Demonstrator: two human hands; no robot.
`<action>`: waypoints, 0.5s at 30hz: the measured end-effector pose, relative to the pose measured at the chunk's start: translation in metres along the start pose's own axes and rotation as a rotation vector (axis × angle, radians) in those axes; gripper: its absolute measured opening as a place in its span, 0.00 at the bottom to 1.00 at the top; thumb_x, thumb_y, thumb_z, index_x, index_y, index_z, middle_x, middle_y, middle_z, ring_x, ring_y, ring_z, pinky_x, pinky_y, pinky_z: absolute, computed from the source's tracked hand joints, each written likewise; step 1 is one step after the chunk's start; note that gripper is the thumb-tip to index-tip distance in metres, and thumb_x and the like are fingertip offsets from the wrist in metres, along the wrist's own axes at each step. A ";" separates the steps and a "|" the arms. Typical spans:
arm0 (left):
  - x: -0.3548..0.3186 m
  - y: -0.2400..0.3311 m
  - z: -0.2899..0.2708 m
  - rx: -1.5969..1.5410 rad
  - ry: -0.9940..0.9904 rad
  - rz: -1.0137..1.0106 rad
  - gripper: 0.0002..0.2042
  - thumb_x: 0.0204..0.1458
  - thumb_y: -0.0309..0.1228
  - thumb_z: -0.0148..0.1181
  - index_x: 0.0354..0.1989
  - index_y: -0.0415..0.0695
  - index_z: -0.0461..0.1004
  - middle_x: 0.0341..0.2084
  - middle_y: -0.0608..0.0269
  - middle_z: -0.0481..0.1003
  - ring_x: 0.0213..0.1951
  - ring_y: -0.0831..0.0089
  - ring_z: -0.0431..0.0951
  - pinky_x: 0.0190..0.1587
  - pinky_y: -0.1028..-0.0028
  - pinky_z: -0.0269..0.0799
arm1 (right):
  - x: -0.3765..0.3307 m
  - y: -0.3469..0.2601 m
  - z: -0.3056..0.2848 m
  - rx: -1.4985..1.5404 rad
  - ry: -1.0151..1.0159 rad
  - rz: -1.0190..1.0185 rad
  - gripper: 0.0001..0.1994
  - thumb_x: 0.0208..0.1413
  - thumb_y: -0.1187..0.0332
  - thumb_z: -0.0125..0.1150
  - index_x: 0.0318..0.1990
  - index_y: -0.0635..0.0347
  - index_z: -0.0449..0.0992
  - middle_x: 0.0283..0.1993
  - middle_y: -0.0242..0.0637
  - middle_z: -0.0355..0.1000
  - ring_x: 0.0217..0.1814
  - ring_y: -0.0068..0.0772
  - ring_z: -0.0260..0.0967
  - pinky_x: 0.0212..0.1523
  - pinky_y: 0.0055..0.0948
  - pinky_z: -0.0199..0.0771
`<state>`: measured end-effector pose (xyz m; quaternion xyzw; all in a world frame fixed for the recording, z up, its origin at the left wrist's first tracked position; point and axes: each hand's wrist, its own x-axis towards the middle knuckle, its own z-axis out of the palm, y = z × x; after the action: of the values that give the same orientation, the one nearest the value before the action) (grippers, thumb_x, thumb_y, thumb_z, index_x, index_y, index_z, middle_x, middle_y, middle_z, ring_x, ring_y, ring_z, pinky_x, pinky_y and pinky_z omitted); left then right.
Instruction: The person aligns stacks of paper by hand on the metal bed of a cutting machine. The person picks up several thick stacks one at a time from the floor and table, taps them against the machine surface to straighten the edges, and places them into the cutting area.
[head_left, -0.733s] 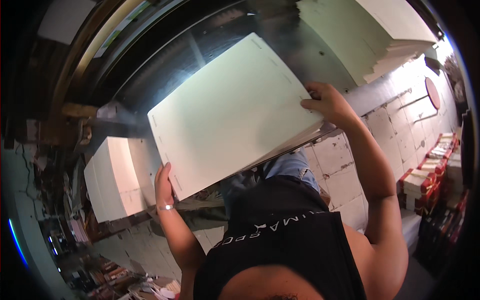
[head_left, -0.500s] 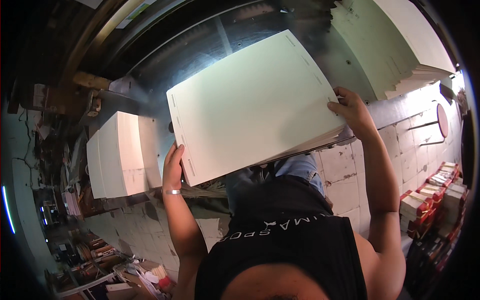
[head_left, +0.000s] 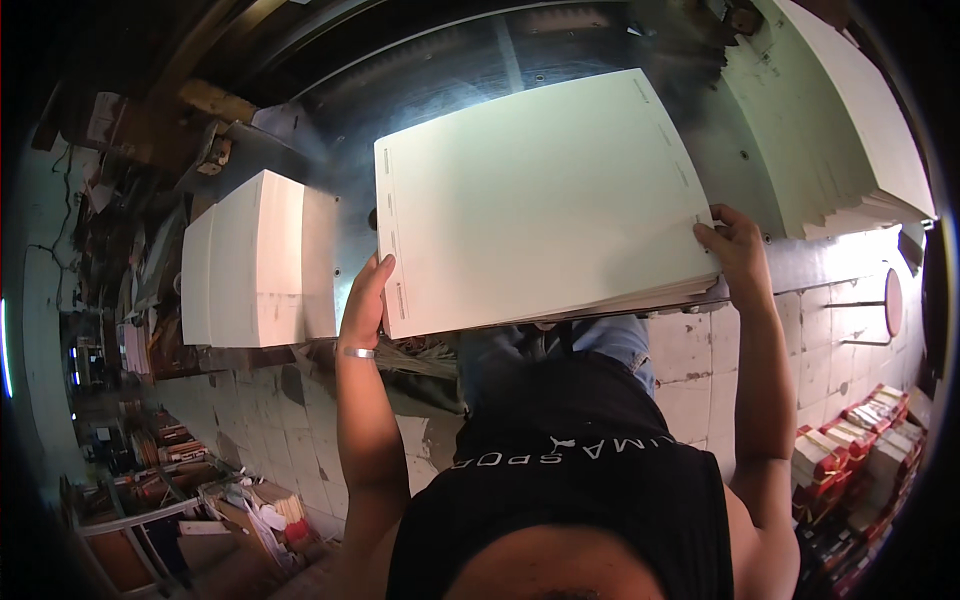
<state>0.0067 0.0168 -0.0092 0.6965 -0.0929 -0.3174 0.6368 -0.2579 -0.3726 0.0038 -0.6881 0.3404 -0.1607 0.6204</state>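
Observation:
A wide stack of white paper sheets point(head_left: 540, 200) with fine printed marks along its left and right margins lies over the metal table point(head_left: 345, 215) in front of me. My left hand point(head_left: 367, 303) grips its near left edge, thumb on top and the other fingers hidden at the side or below. At the right edge, my right hand point(head_left: 738, 250) pinches the near corner, with the thumb on the top sheet. Several sheets fan out slightly along the near right edge.
To the left stands a tall block of white paper point(head_left: 270, 260). Another large paper stack point(head_left: 820, 120) with ragged edges sits at the right. A round stool point(head_left: 890, 305) and red-and-white bundles point(head_left: 850, 440) are on the right-hand floor; cluttered boards and papers point(head_left: 180, 520) fill the lower left.
The whole view has turned a little, so the paper stack appears more level and farther right. Both hands keep their hold on its edges.

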 end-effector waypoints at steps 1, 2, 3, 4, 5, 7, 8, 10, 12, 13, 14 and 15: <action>0.000 0.001 -0.001 -0.013 -0.005 -0.013 0.24 0.61 0.38 0.47 0.62 0.36 0.61 0.55 0.58 0.69 0.56 0.71 0.68 0.58 0.72 0.60 | 0.001 0.000 0.001 -0.043 -0.015 0.018 0.15 0.53 0.71 0.59 0.46 0.71 0.73 0.35 0.44 0.76 0.34 0.26 0.72 0.38 0.23 0.70; 0.000 0.001 -0.001 -0.032 -0.030 -0.015 0.24 0.61 0.39 0.48 0.62 0.36 0.62 0.54 0.58 0.70 0.55 0.72 0.69 0.57 0.72 0.62 | 0.001 0.000 0.002 -0.057 0.014 0.007 0.15 0.53 0.71 0.59 0.46 0.71 0.74 0.34 0.44 0.77 0.34 0.25 0.72 0.37 0.23 0.70; 0.001 0.001 -0.001 -0.031 0.006 -0.018 0.24 0.61 0.39 0.48 0.62 0.36 0.62 0.54 0.58 0.70 0.55 0.72 0.69 0.57 0.72 0.62 | 0.002 0.000 0.004 -0.037 0.049 -0.006 0.14 0.53 0.71 0.60 0.45 0.71 0.74 0.33 0.43 0.77 0.33 0.25 0.72 0.35 0.23 0.70; -0.001 0.002 -0.002 -0.032 0.004 -0.014 0.24 0.62 0.39 0.48 0.61 0.36 0.62 0.54 0.58 0.70 0.54 0.72 0.70 0.56 0.72 0.62 | 0.002 0.000 0.004 -0.070 0.025 -0.017 0.14 0.53 0.71 0.60 0.45 0.71 0.74 0.33 0.43 0.77 0.33 0.25 0.72 0.35 0.23 0.70; -0.002 0.002 -0.001 -0.036 -0.026 -0.002 0.24 0.62 0.40 0.48 0.61 0.36 0.62 0.53 0.58 0.71 0.53 0.73 0.70 0.56 0.73 0.63 | 0.002 0.001 0.005 -0.074 0.026 -0.019 0.14 0.53 0.71 0.60 0.45 0.71 0.74 0.34 0.43 0.77 0.33 0.25 0.72 0.35 0.23 0.70; -0.004 0.003 -0.001 -0.026 0.018 -0.031 0.24 0.62 0.40 0.48 0.61 0.36 0.62 0.52 0.59 0.71 0.53 0.73 0.70 0.55 0.73 0.63 | 0.001 0.002 0.006 -0.088 0.009 -0.028 0.14 0.53 0.71 0.60 0.45 0.72 0.74 0.34 0.43 0.77 0.32 0.25 0.72 0.34 0.23 0.70; -0.004 0.004 -0.001 -0.024 -0.001 -0.038 0.23 0.62 0.41 0.46 0.59 0.37 0.63 0.51 0.60 0.72 0.52 0.74 0.71 0.54 0.73 0.65 | 0.001 0.003 0.005 -0.052 0.017 -0.029 0.15 0.53 0.71 0.60 0.45 0.72 0.74 0.35 0.43 0.77 0.34 0.25 0.72 0.36 0.24 0.70; -0.005 0.005 -0.003 -0.016 -0.051 -0.017 0.23 0.63 0.41 0.45 0.61 0.40 0.63 0.52 0.62 0.72 0.52 0.76 0.72 0.53 0.75 0.67 | -0.002 0.006 0.005 -0.025 -0.001 -0.043 0.15 0.53 0.70 0.60 0.45 0.72 0.74 0.36 0.44 0.77 0.35 0.25 0.72 0.37 0.24 0.70; -0.006 0.006 -0.004 -0.037 -0.045 0.004 0.24 0.63 0.41 0.45 0.63 0.41 0.61 0.54 0.64 0.71 0.53 0.77 0.71 0.53 0.76 0.66 | -0.004 0.008 0.004 0.099 0.070 -0.093 0.16 0.54 0.69 0.59 0.46 0.73 0.74 0.38 0.43 0.76 0.39 0.26 0.71 0.42 0.25 0.69; -0.007 0.006 -0.005 -0.058 -0.103 0.045 0.25 0.63 0.41 0.44 0.66 0.43 0.59 0.55 0.66 0.70 0.53 0.78 0.71 0.54 0.76 0.66 | -0.005 0.009 0.004 0.065 0.038 -0.090 0.16 0.54 0.69 0.59 0.46 0.73 0.74 0.38 0.43 0.76 0.39 0.26 0.71 0.42 0.25 0.69; -0.007 0.006 -0.005 -0.026 -0.099 0.065 0.26 0.64 0.41 0.43 0.68 0.45 0.56 0.58 0.67 0.68 0.54 0.79 0.70 0.54 0.77 0.65 | -0.005 0.010 0.004 0.098 0.062 -0.056 0.16 0.54 0.68 0.59 0.46 0.73 0.74 0.39 0.42 0.75 0.40 0.26 0.70 0.43 0.25 0.69; -0.007 0.005 -0.006 -0.051 -0.093 0.046 0.25 0.64 0.41 0.43 0.67 0.44 0.57 0.59 0.66 0.67 0.55 0.79 0.69 0.55 0.78 0.64 | -0.004 0.012 0.005 0.149 0.094 -0.020 0.17 0.54 0.67 0.59 0.46 0.73 0.74 0.39 0.42 0.75 0.41 0.26 0.69 0.45 0.26 0.68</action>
<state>0.0060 0.0243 -0.0024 0.6621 -0.1302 -0.3371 0.6565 -0.2612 -0.3662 -0.0073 -0.6351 0.3494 -0.2241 0.6514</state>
